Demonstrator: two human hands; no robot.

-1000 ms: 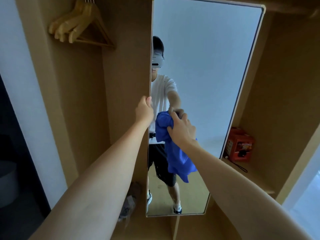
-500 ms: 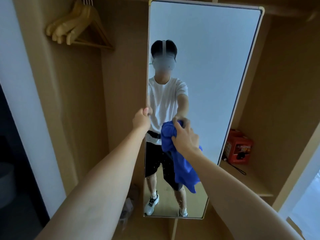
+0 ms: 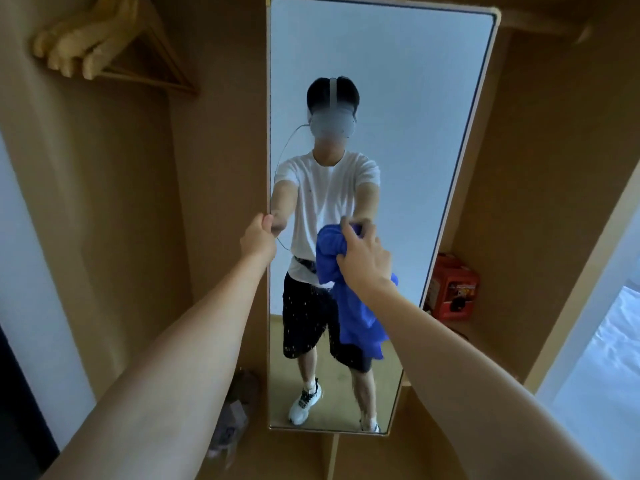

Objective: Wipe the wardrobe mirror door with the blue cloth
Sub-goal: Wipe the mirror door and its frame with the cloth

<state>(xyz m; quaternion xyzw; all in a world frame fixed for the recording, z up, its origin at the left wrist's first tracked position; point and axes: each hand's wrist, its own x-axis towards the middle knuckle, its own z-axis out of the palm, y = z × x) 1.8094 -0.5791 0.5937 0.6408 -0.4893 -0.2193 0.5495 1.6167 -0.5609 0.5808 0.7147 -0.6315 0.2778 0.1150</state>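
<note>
Inventory by kind, head view:

- Mirror door [image 3: 398, 98]: 1, framed, tall.
- Blue cloth [image 3: 353, 306]: 1, bunched.
- Hands: 2, namely left hand [image 3: 258, 239] and right hand [image 3: 365, 259].
- Wooden hangers [image 3: 100, 46]: at least 3 shoulder ends visible, upper left; exact count not determinable, blurred and overlapping.
- Orange box [image 3: 453, 289]: 1, on the shelf [image 3: 485, 337] to the right of the mirror door.
- Grey object on the wardrobe floor [image 3: 232, 424], lower left of the mirror door: 1; kind not determinable.
- Person reflected in the mirror door: 1, with 2 white shoes.
</note>
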